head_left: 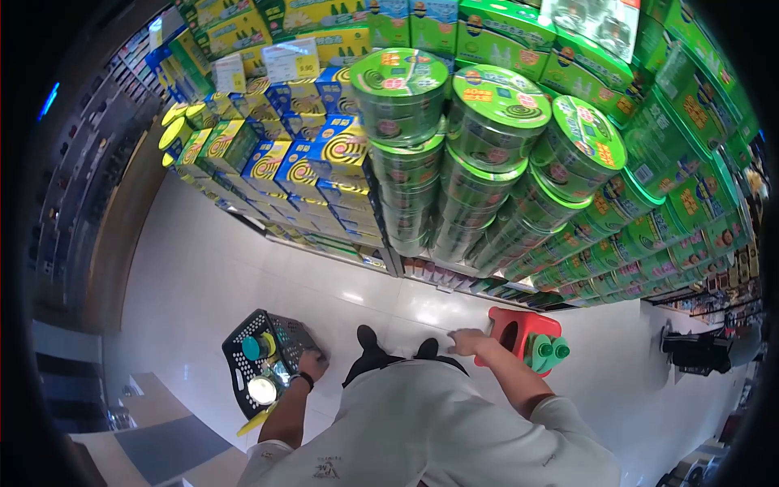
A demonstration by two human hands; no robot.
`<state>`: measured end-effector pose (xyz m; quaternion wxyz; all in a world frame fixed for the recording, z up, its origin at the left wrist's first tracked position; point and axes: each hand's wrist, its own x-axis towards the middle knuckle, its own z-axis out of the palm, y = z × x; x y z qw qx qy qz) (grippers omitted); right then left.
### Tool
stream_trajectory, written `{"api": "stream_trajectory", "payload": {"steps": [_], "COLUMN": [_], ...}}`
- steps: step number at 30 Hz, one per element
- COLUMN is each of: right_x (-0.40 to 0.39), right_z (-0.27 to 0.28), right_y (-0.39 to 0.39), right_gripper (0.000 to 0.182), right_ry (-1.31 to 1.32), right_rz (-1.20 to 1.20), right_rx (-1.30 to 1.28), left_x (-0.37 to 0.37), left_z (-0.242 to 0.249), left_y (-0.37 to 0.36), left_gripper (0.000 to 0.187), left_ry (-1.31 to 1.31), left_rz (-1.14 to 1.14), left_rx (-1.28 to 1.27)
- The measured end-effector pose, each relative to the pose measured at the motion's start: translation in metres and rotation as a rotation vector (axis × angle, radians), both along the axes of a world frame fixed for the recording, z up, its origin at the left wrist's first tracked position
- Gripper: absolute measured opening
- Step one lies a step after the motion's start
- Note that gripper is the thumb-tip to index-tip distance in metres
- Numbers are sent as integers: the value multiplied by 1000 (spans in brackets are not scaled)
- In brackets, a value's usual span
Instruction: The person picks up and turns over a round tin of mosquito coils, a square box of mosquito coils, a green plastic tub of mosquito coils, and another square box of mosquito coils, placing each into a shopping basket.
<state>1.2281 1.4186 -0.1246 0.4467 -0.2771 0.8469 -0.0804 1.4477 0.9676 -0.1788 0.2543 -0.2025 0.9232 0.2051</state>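
Observation:
I look straight down past my white shirt at a shop floor. My left hand (312, 364), a dark band on its wrist, rests at the right edge of a black shopping basket (243, 367) that holds a teal-capped item and a shiny round lid. My right hand (468, 341) is spread, palm down, just left of a red plastic stool (514, 326) and holds nothing. Two green bottles (548, 351) lie on the stool's right side. My black shoes (367, 337) show between the hands.
Stacks of round green tins (495, 109) rise right in front of me. Blue and yellow boxes (292, 166) fill the shelf to the left, green boxes (690, 105) the right. White tiled floor (211, 268) runs along the shelf. A dark object (698, 351) stands far right.

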Motion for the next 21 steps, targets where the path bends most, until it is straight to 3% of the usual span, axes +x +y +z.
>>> {"api": "stream_trajectory", "payload": {"steps": [1, 4, 6, 7, 8, 10, 11, 12, 13, 16, 18, 21], "right_x": [7, 44, 59, 67, 70, 78, 81, 78, 81, 91, 102, 120], "right_z": [-15, -98, -149, -135, -123, -136, -146, -157, -164, -166, -108, -109], "right_y": [2, 25, 41, 37, 28, 32, 35, 37, 32, -4, -55, -102], "right_gripper": [60, 60, 56, 46, 46, 39, 39, 38, 36, 37, 36, 34], "right_ry": [-165, -211, -281, -380, -378, -343, -347, -265, -184, -258, -273, -268], "right_rz": [158, 133, -326, -698, -695, -933, -944, -696, -448, -705, -845, -824], "right_rx": [205, 229, -45, -5, -3, 80, 80, 148, 213, 118, -1, -112], "left_x": [42, 155, 176, 187, 202, 234, 237, 238, 228, 212, 214, 237], "left_z": [-20, -55, -12, -16, -18, -38, -38, -39, -27, 5, 25, 27], "left_y": [-23, -73, -68, -75, -83, -95, -94, -89, -82, -74, -85, -116], "left_gripper": [55, 64, 55, 55, 56, 57, 55, 54, 52, 47, 45, 47], "left_ry": [-182, -503, -506, -503, -410, -167, -51, 68, -11, -17, 45, -115], "left_rz": [80, 109, 336, 341, 383, 520, 480, 435, 469, 425, 312, 304], "left_rx": [-45, -147, -96, -90, -98, -88, -157, -222, -219, -224, -250, -309]}}
